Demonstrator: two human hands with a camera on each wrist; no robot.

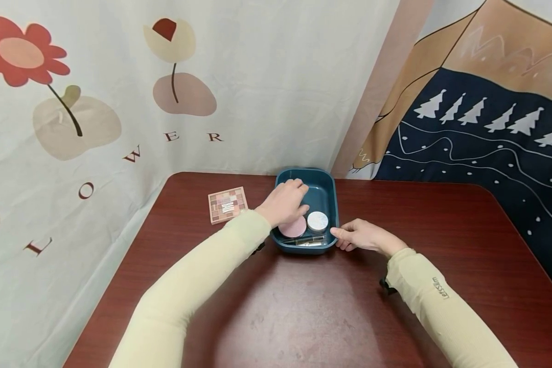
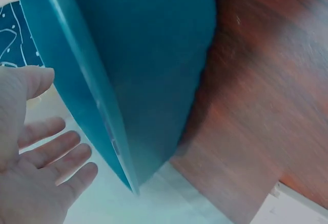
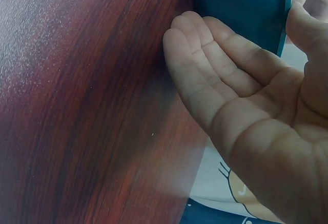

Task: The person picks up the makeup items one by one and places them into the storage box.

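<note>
A deep blue plastic bin point(image 1: 327, 193) stands near the table's far edge. Inside it are a pink round item point(image 1: 293, 228), a white round container point(image 1: 318, 221) and, along the near wall, slim dark and silvery sticks point(image 1: 305, 240). My left hand point(image 1: 286, 200) hovers over the bin, its fingers loosely bent and nothing in them, covering part of the pink item. At the bin's near right corner, my right hand point(image 1: 361, 235) holds the wall, thumb at the rim and fingers point(image 3: 205, 65) against the outside.
Left of the bin lies a square eyeshadow palette point(image 1: 227, 205) on the dark red wooden table point(image 1: 418, 214). Behind the table hang a white flower-print curtain point(image 1: 267, 76) and a navy cloth with tree shapes point(image 1: 478, 148).
</note>
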